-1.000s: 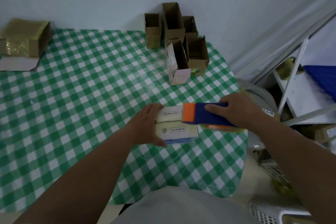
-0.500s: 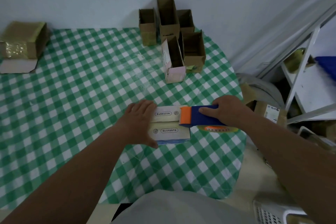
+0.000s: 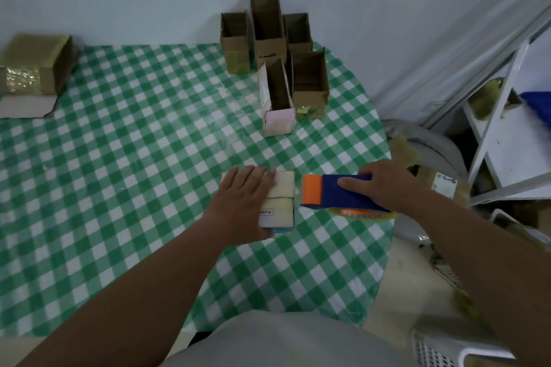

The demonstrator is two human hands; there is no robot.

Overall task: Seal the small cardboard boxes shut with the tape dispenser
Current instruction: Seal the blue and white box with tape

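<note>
The left hand lies flat on the light, crushable box; the right hand grips the rigid tape dispenser by its body, just beside.

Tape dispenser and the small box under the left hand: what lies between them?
Only a narrow strip of checked tablecloth shows between the tape dispenser and the small box in the head view.

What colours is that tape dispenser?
The tape dispenser is dark blue with an orange front end, seen clearly in the head view.
</note>
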